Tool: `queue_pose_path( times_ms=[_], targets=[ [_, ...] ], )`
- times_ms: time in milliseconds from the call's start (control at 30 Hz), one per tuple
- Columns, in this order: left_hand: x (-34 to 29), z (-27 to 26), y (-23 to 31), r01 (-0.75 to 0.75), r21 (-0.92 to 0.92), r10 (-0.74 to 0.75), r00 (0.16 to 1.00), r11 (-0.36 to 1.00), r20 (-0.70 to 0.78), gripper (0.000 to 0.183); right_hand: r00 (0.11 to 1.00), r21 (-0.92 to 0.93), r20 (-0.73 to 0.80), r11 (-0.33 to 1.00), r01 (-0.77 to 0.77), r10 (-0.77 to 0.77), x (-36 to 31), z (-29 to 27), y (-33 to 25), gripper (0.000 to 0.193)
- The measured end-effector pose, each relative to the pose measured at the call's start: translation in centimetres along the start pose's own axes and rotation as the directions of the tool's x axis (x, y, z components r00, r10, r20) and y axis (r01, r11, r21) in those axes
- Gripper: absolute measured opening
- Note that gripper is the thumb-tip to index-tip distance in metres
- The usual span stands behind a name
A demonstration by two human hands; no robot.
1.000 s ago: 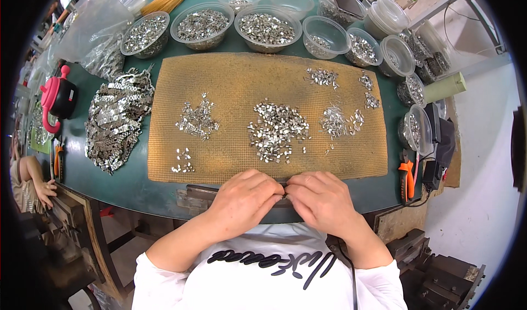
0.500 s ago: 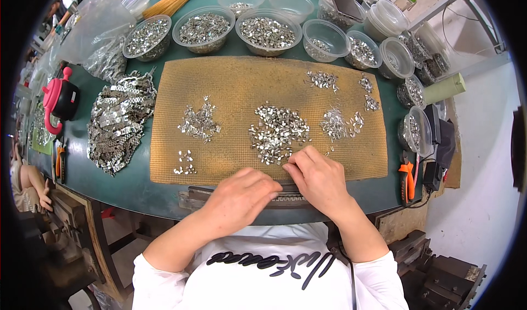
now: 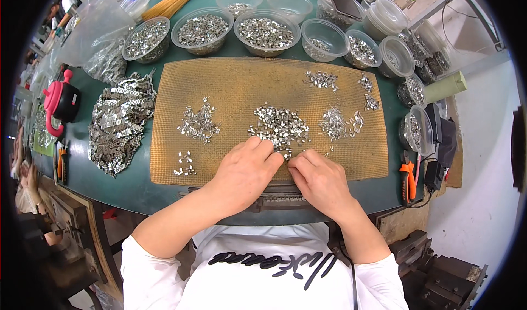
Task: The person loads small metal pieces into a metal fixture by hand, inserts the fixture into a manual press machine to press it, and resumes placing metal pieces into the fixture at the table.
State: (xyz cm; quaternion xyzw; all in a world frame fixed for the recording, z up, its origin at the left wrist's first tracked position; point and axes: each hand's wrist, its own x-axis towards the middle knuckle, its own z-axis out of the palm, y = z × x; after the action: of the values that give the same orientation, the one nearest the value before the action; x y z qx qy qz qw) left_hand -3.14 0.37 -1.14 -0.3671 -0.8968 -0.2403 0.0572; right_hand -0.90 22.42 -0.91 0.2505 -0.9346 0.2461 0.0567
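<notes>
My left hand [image 3: 245, 173] reaches over the mat's near edge to the front of the middle pile of small shiny metal pieces [image 3: 280, 124]. Its fingers are bent together, and what lies between the tips is hidden. Just to its right, my right hand [image 3: 323, 181] has thumb and fingers pinched close above the mat edge; anything in them is too small to make out. Below both hands lies a long dark metal holder [image 3: 282, 200] with a row of small metal links along it, partly covered by the hands.
Smaller piles of metal bits [image 3: 198, 123] lie around the brown ribbed mat [image 3: 236, 85]. Linked metal strips [image 3: 122, 124] are heaped at left, beside a pink-and-black pot [image 3: 67, 101]. Plastic bowls of parts [image 3: 267, 33] line the back and right. Orange-handled pliers [image 3: 407, 179] lie at right.
My left hand has moved up and forward from the metal holder to the near edge of the middle pile. My right hand has shifted only slightly.
</notes>
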Motion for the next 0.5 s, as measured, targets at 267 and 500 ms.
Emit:
queue_pose_path(
  times_ms=[267,500],
  targets=[
    [-0.1,0.1,-0.3,-0.003,0.001,0.003,0.999,1.000,-0.040,0.012,0.997,0.098,-0.009,0.992,0.080,-0.080,-0.7,-1.0,-0.8,0.014],
    [-0.1,0.0,-0.1,-0.015,0.040,0.014,1.000,0.999,0.021,0.019,0.985,0.124,0.039,0.979,0.161,-0.167,-2.0,-0.5,-3.0,0.018]
  ],
)
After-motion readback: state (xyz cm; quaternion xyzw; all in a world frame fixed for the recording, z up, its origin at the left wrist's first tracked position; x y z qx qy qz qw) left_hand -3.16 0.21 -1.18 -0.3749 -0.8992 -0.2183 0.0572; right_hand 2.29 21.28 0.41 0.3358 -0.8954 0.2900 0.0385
